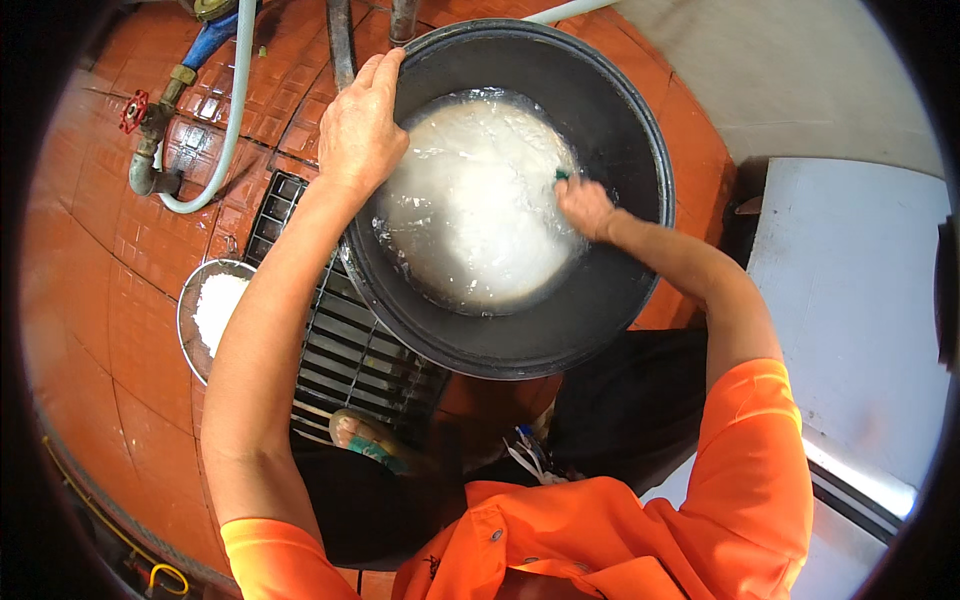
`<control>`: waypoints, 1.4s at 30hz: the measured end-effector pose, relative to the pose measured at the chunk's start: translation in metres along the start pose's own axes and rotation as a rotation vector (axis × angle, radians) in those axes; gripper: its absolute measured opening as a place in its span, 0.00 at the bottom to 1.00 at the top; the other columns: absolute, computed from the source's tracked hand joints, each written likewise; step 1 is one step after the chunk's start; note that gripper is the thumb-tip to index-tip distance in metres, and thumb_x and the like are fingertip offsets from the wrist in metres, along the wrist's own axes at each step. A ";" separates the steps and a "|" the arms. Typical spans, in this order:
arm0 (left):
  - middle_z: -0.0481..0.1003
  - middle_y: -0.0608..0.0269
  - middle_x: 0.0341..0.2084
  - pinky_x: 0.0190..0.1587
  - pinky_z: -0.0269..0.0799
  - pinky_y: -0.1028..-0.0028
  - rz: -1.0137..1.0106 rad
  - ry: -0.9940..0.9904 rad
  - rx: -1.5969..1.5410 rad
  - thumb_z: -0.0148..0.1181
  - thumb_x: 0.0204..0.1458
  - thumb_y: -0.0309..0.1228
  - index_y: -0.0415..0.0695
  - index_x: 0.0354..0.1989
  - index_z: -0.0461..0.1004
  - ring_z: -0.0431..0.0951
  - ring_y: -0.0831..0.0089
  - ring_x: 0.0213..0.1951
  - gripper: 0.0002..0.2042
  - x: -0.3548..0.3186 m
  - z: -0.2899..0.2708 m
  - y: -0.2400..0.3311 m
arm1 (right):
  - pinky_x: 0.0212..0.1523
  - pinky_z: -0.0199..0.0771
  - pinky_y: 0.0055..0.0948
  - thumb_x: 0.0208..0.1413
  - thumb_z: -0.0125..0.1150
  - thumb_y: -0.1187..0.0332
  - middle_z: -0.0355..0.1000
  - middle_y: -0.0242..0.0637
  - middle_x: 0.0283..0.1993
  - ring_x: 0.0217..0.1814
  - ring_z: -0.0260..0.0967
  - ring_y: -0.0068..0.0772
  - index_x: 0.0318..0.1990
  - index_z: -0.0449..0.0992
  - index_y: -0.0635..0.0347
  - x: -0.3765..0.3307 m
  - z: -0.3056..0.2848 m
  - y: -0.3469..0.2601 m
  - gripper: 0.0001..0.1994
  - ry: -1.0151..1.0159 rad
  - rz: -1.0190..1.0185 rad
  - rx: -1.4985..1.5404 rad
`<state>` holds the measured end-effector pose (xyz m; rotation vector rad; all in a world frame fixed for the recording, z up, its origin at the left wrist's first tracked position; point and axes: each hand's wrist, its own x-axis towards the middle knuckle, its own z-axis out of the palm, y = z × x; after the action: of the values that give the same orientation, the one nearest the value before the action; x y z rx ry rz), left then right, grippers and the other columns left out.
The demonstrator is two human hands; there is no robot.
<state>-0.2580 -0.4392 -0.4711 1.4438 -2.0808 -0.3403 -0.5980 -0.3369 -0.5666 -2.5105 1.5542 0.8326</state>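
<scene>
Head view. One black wok (600,300) is sitting tilted over one floor grate (335,350), holding foamy white water (470,200). Left hand (358,130) is gripping the wok's far-left rim, fingers curled over the edge. Right hand (585,205) is inside the wok, pressing one green scrubber (562,174) against the wet surface; fingers closed around it. One metal bowl (200,310) with white contents is lying left of the grate. One hose (235,110) and one red-handled valve (135,110) are showing on the tiles.
</scene>
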 end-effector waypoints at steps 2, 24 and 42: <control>0.64 0.51 0.56 0.52 0.68 0.58 -0.014 -0.025 0.008 0.52 0.37 0.14 0.42 0.57 0.62 0.71 0.49 0.50 0.31 -0.002 0.001 -0.003 | 0.36 0.77 0.36 0.44 0.55 0.77 0.69 0.60 0.39 0.39 0.74 0.49 0.37 0.69 0.77 -0.018 -0.015 -0.033 0.12 -0.219 0.012 0.077; 0.68 0.50 0.53 0.53 0.66 0.60 0.037 0.026 -0.030 0.47 0.37 0.13 0.44 0.57 0.63 0.71 0.50 0.49 0.31 -0.004 0.002 -0.005 | 0.44 0.72 0.43 0.42 0.55 0.75 0.66 0.53 0.42 0.41 0.70 0.53 0.43 0.64 0.66 0.033 -0.039 -0.023 0.17 0.028 0.066 0.327; 0.67 0.55 0.53 0.51 0.69 0.59 0.043 0.035 0.018 0.51 0.37 0.14 0.46 0.56 0.62 0.72 0.52 0.48 0.31 -0.007 0.001 -0.008 | 0.34 0.75 0.39 0.39 0.57 0.78 0.65 0.47 0.39 0.41 0.69 0.46 0.38 0.68 0.63 0.055 -0.059 -0.121 0.15 0.260 -0.329 0.346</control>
<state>-0.2511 -0.4357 -0.4782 1.4031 -2.0885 -0.2780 -0.4533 -0.3423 -0.5687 -2.5749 1.1636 0.1829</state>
